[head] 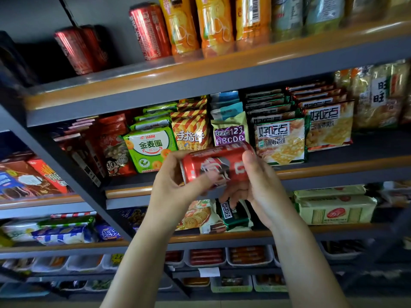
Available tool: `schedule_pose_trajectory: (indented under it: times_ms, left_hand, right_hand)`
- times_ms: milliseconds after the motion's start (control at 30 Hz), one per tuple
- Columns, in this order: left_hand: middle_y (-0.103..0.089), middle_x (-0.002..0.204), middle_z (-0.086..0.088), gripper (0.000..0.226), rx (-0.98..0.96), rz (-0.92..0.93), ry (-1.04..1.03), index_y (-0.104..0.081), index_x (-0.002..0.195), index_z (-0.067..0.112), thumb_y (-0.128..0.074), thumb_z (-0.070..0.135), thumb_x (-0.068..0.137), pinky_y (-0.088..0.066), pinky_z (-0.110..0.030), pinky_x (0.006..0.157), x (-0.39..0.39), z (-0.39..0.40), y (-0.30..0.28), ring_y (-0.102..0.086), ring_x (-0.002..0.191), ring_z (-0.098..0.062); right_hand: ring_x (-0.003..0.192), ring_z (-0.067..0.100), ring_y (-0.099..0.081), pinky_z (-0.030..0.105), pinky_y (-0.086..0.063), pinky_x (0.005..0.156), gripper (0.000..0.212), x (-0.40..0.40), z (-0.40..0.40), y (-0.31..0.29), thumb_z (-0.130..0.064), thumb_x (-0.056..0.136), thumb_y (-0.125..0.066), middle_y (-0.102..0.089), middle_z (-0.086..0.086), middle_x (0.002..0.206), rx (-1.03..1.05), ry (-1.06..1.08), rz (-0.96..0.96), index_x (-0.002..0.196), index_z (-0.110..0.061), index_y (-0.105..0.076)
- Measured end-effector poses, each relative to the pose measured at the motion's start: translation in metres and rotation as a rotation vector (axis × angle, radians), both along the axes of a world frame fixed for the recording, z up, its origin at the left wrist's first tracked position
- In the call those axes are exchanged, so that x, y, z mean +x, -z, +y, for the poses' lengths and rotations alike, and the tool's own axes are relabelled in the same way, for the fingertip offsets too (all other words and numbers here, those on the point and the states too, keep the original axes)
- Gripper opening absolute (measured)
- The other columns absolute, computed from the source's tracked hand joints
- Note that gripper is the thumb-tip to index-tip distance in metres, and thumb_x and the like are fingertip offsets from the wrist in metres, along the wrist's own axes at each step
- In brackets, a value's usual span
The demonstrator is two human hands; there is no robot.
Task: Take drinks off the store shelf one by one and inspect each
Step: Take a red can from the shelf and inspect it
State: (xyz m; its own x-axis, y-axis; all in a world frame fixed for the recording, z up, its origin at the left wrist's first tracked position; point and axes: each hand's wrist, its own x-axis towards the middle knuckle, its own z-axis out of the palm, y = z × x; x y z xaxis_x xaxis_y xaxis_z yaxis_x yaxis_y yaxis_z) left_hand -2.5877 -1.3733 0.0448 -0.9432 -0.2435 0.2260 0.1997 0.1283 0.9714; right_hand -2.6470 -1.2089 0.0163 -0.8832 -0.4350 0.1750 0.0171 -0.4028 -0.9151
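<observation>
A red drink can (pixel 219 166) with white lettering lies on its side in front of the snack shelf, held between both hands. My left hand (pixel 175 185) grips its left end, thumb under the body. My right hand (pixel 258 185) wraps the right end, thumb on top. On the top shelf (pixel 155 78) stand more red cans: one upright (pixel 150 31) near the orange bottles (pixel 215 25), two others (pixel 77 50) further left.
Green-labelled bottles (pixel 287 16) stand at the top right. Snack packets (pixel 151 147) and cracker packs (pixel 280 141) fill the second shelf behind the can. Lower shelves hold biscuit packs (pixel 335 211) and white trays (pixel 249 256) of sausages. A dark upright post (pixel 66 170) divides the shelving.
</observation>
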Motion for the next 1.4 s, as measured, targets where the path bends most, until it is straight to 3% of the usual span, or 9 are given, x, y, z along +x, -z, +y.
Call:
schedule_pose_trajectory:
  times_ms: [133, 267, 467, 567, 800, 933, 1133, 1267, 1400]
  left_hand:
    - [-0.068, 0.077, -0.012, 0.06, 0.284, -0.151, -0.041, -0.063, 0.107, 0.007, -0.07, 0.059, 0.078, -0.049, -0.03, 0.047, -0.002, 0.006, -0.005, -0.055, 0.052, -0.024]
    - [-0.065, 0.08, -0.021, 0.068, 0.279, -0.253, -0.022, -0.06, 0.113, 0.003, -0.062, 0.064, 0.081, -0.048, -0.03, 0.047, -0.002, 0.006, -0.005, -0.05, 0.047, -0.025]
    - [-0.062, 0.124, -0.015, 0.04, 0.267, -0.157, -0.002, -0.055, 0.124, 0.027, -0.057, 0.047, 0.09, -0.06, -0.041, 0.069, -0.004, 0.008, 0.002, -0.074, 0.087, -0.027]
    - [-0.068, 0.126, -0.006, 0.045, 0.192, -0.139, 0.067, -0.057, 0.132, 0.033, -0.056, 0.048, 0.089, -0.057, -0.048, 0.093, -0.003, 0.011, 0.003, -0.071, 0.108, -0.024]
    - [-0.067, 0.131, 0.003, 0.058, 0.108, -0.105, 0.115, -0.051, 0.143, 0.034, -0.063, 0.052, 0.089, -0.053, -0.036, 0.1, 0.001, 0.012, 0.003, -0.065, 0.12, -0.015]
    - [-0.063, 0.137, 0.01, 0.061, 0.109, -0.053, 0.091, -0.053, 0.142, 0.034, -0.069, 0.047, 0.084, -0.048, -0.041, 0.107, 0.003, 0.007, 0.005, -0.059, 0.127, -0.011]
    - [-0.059, 0.141, 0.013, 0.07, 0.046, -0.018, 0.132, -0.049, 0.145, 0.035, -0.066, 0.053, 0.08, -0.047, -0.043, 0.109, 0.006, 0.001, 0.008, -0.056, 0.131, -0.011]
    - [-0.057, 0.142, 0.009, 0.085, -0.116, -0.041, 0.206, -0.038, 0.152, 0.028, -0.08, 0.035, 0.079, -0.051, -0.033, 0.104, 0.007, -0.005, 0.012, -0.055, 0.131, -0.011]
    - [-0.06, 0.138, -0.001, 0.08, -0.176, 0.012, 0.13, -0.05, 0.145, 0.025, -0.085, 0.031, 0.073, -0.049, -0.044, 0.106, 0.007, -0.006, 0.016, -0.058, 0.127, -0.018]
  right_hand:
    - [0.057, 0.025, -0.067, 0.026, -0.049, 0.046, 0.062, 0.002, 0.002, -0.003, -0.052, 0.08, -0.076, -0.072, 0.013, 0.085, -0.028, -0.056, 0.049, 0.125, -0.013, -0.057]
    - [0.054, 0.024, -0.066, 0.026, -0.05, 0.045, 0.045, 0.004, -0.003, -0.003, -0.035, 0.089, -0.068, -0.072, 0.01, 0.082, -0.013, -0.035, 0.02, 0.129, -0.017, -0.056]
    - [0.072, 0.032, -0.075, 0.028, -0.059, 0.055, 0.058, 0.007, -0.003, -0.002, -0.027, 0.079, -0.072, -0.071, 0.015, 0.117, -0.079, -0.042, 0.001, 0.133, -0.03, -0.054]
    - [0.091, 0.037, -0.075, 0.037, -0.063, 0.069, 0.069, 0.01, -0.007, 0.0, -0.017, 0.078, -0.075, -0.066, 0.012, 0.129, -0.105, -0.031, 0.01, 0.142, -0.028, -0.05]
    - [0.12, 0.026, -0.066, 0.045, -0.057, 0.096, 0.057, 0.016, -0.006, 0.0, -0.026, 0.079, -0.073, -0.065, 0.005, 0.134, -0.132, -0.056, 0.076, 0.133, -0.026, -0.055]
    - [0.125, 0.017, -0.062, 0.034, -0.056, 0.094, 0.042, 0.019, -0.006, 0.0, -0.023, 0.088, -0.064, -0.064, -0.003, 0.135, -0.137, -0.033, 0.104, 0.13, -0.027, -0.06]
    - [0.125, 0.017, -0.062, 0.038, -0.056, 0.095, 0.04, 0.023, -0.008, 0.001, -0.024, 0.088, -0.065, -0.067, -0.006, 0.132, -0.143, 0.0, 0.125, 0.127, -0.03, -0.063]
    - [0.114, 0.019, -0.069, 0.029, -0.059, 0.083, 0.045, 0.027, -0.008, -0.002, -0.032, 0.084, -0.066, -0.071, -0.003, 0.126, -0.145, 0.02, 0.1, 0.128, -0.029, -0.062]
    - [0.097, 0.032, -0.075, 0.03, -0.062, 0.071, 0.053, 0.028, -0.004, -0.004, -0.033, 0.089, -0.06, -0.072, 0.013, 0.119, -0.1, -0.032, 0.07, 0.14, -0.019, -0.054]
